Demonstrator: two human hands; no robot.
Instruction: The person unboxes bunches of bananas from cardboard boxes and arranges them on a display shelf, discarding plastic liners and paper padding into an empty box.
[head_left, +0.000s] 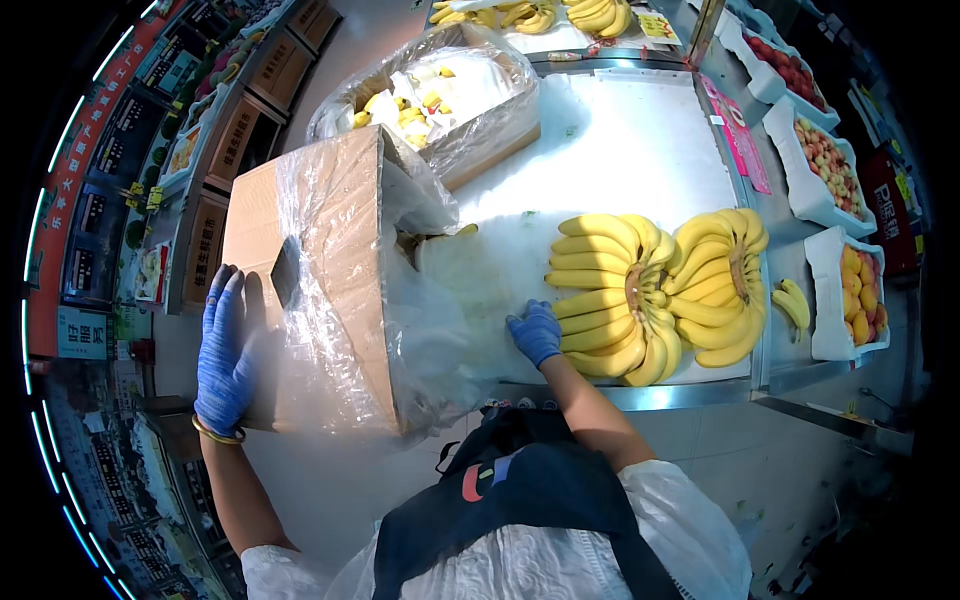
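Note:
A cardboard box (330, 225) lies tipped on its side at the left, its open mouth facing right with a clear plastic liner (442, 330) spilling out. Flat against the box's left face rests my left hand (225, 352), in a blue knit glove, fingers extended. My right hand (536, 332), gloved the same way, is at the left edge of a large bunch of bananas (607, 322), its fingers curled; whether it grips the bananas or the plastic cannot be told. A second banana bunch (724, 285) sits against the first on its right.
Behind the tipped box stands another lined carton (495, 139) holding bananas and white wrapping. The display table has a metal front rail (652, 397). To the right are a small banana pair (792, 307) and white foam crates of mangoes (821, 296) and other fruit (802, 165). More bananas (600, 16) lie beyond.

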